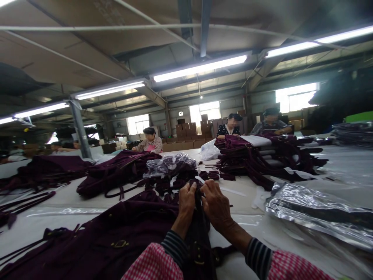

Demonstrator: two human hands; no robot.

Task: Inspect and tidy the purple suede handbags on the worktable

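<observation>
A dark purple bag (140,225) with brass-coloured buckles lies in front of me on the table. My left hand (186,198) is closed on the bag's far end, its thumb pointing up along the fabric. Close beside it, my right hand (215,202) is closed with bent fingers at the same part of the bag. A narrow white strip (200,179) shows just beyond the fingertips. What exactly lies between the fingers is partly hidden by the hands. Small purple pieces (171,186) lie just past my left hand.
Purple bags are stacked at the right (247,155), and another bag (116,171) lies left. Clear plastic packaging sits on the table ahead (171,163) and at right (320,214). Several people work beyond the table, including a person in a dotted top (229,130).
</observation>
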